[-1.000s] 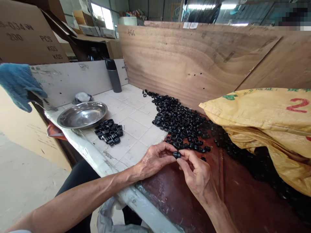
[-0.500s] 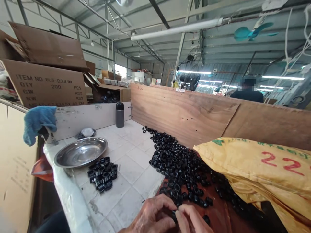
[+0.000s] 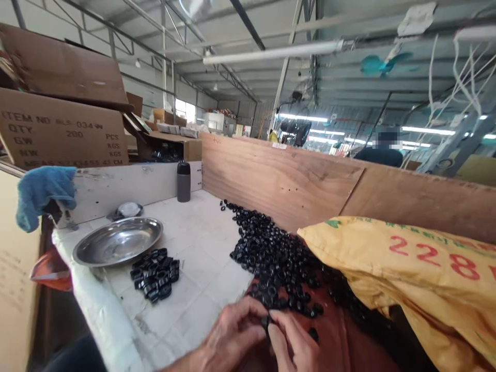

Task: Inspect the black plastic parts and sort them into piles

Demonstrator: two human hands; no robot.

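At the bottom edge of the view my left hand (image 3: 232,336) and my right hand (image 3: 294,343) meet, both pinched on one small black ring (image 3: 266,322) held between their fingertips. Just beyond them lies a large heap of black rings (image 3: 271,258) spilling along the wooden board. A smaller pile of black rings (image 3: 154,273) lies on the white tiled table (image 3: 201,243) to the left, in front of a steel bowl (image 3: 118,241).
A yellow sack (image 3: 406,274) lies at the right over the rings. A grey flask (image 3: 183,181) stands at the back by the wooden board (image 3: 294,181). Cardboard boxes (image 3: 62,129) and a blue cloth (image 3: 42,194) are at the left. A person stands far behind the board.
The view has tilted upward, so my hands now sit at the bottom edge and the ceiling shows. Both hands stay pinched on the small black ring.
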